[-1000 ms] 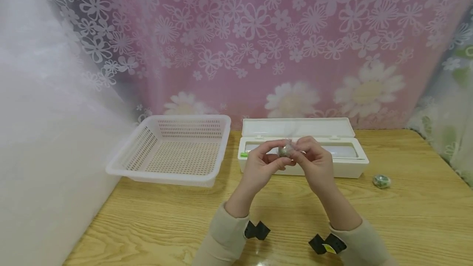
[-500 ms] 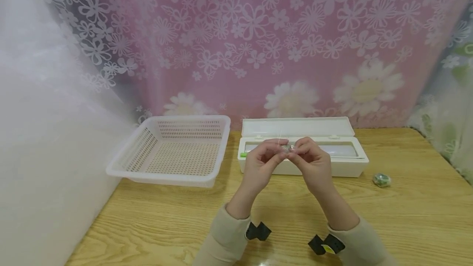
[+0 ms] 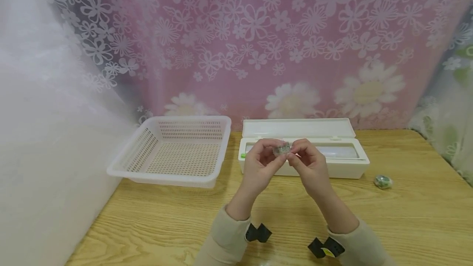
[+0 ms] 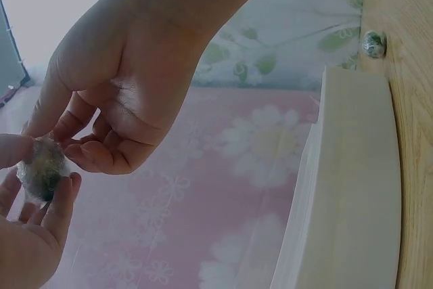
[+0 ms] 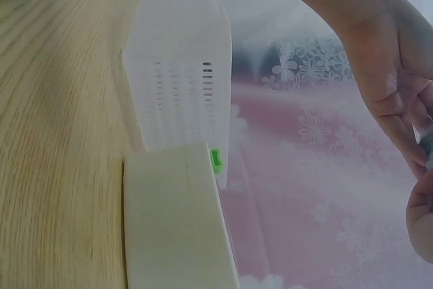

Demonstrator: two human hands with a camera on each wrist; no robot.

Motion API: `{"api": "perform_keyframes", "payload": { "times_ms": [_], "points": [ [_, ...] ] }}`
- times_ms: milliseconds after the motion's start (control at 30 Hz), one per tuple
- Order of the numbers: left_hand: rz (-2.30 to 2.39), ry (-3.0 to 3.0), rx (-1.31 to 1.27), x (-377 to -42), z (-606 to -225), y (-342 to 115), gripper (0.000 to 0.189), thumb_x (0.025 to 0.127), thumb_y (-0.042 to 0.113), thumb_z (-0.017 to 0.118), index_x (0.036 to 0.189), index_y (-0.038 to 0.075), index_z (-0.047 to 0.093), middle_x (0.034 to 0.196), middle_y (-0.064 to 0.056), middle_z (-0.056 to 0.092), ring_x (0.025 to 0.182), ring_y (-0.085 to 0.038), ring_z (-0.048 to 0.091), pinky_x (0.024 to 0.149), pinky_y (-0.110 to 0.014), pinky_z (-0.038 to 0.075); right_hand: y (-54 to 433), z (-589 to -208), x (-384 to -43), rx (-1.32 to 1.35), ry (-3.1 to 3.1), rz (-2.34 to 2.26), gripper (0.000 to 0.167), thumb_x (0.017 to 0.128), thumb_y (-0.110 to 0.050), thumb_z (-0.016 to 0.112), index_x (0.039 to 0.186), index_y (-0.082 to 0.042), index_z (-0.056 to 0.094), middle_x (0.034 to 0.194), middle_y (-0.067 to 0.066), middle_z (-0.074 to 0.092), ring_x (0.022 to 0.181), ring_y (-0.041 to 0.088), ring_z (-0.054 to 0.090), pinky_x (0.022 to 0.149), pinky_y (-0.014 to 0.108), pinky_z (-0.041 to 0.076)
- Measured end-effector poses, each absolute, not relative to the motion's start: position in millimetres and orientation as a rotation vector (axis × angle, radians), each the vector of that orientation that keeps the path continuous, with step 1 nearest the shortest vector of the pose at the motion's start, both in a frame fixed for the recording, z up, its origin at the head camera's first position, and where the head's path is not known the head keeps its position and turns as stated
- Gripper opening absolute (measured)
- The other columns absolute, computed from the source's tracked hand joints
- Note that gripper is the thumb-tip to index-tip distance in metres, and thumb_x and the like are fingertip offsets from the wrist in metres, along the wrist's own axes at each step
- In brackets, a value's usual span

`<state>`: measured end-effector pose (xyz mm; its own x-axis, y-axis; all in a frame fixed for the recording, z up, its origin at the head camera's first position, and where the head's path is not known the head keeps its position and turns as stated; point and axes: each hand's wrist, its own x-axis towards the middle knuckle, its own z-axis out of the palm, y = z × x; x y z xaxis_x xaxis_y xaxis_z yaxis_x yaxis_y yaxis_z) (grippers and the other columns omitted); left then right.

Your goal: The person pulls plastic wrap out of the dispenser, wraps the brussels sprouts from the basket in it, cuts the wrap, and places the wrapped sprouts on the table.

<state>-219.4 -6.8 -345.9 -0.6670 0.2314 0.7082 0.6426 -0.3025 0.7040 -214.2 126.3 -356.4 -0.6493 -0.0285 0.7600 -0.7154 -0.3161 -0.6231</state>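
Above the front of the long white box, both hands meet at a small green lump wrapped in clear film. My left hand holds it between thumb and fingers; the left wrist view shows the wrapped lump round and dark green under crinkled film. With thumb and fingertips, my right hand pinches at its right side, where the film gathers. Only an edge of the wrapped lump enters the right wrist view. Another film-wrapped green lump lies on the table to the right.
The white cling film box has its lid raised, with a roll of film inside and a green tab at its left end. Left of it stands a white slotted plastic basket. A flowered curtain hangs behind the table.
The wrapped lump has turned and shifted slightly left between the fingers. A wisp of film that stood up above the hands no longer shows. Box, basket and second lump have stayed put.
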Motion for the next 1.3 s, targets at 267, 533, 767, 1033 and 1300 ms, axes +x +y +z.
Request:
{"api": "perform_keyframes", "payload": {
  "times_ms": [267,533,767,1033,1300],
  "points": [
    [-2.285,-1.611,-1.167,-219.2,-344.2,-10.6,0.039,0.081,0.004,0.062,0.108,-0.019,0.046,0.118,-0.03,0.046,0.103,-0.026,0.054,0.076,-0.028,0.049,128.6,-352.6,-210.1,1.061,-1.433,2.118,0.007,0.086,0.0,0.054,0.089,-0.005,0.049,0.09,0.003,0.047,0.073,0.011,0.048,0.062,0.018,0.043],
    [-2.407,-1.498,-1.175,-218.7,-344.5,-8.7,0.036,0.08,0.008,0.065,0.099,-0.018,0.05,0.111,-0.011,0.054,0.099,-0.021,0.056,0.076,-0.027,0.049,127.5,-349.4,-208.9,1.201,-1.33,2.104,0.008,0.085,0.01,0.05,0.087,0.003,0.047,0.087,0.008,0.046,0.073,0.014,0.047,0.062,0.021,0.043],
    [-2.396,-1.426,-1.111,-218.0,-343.3,-5.9,0.019,0.078,0.009,0.067,0.094,0.019,0.065,0.107,-0.005,0.056,0.097,-0.019,0.056,0.077,-0.028,0.048,122.0,-350.1,-206.8,1.084,-1.461,1.701,0.023,0.087,-0.008,0.055,0.087,0.014,0.047,0.088,0.011,0.045,0.08,0.014,0.046,0.068,0.018,0.045],
    [-2.331,-1.399,-1.054,-218.5,-342.9,-5.3,0.018,0.078,0.009,0.066,0.08,-0.008,0.06,0.102,-0.004,0.057,0.097,-0.02,0.056,0.072,-0.026,0.05,119.8,-353.7,-208.8,1.0,-1.506,1.482,0.03,0.086,-0.014,0.056,0.081,0.015,0.054,0.084,0.016,0.045,0.077,0.012,0.047,0.067,0.015,0.044],
    [-2.351,-1.388,-0.952,-217.6,-344.0,-5.7,0.013,0.078,-0.005,0.063,0.08,0.008,0.061,0.097,-0.005,0.056,0.097,-0.022,0.056,0.072,-0.026,0.05,119.6,-352.3,-206.8,0.929,-1.623,1.571,0.024,0.083,-0.002,0.059,0.093,0.016,0.048,0.09,0.014,0.048,0.081,0.012,0.049,0.067,0.016,0.045]
  ]
}}
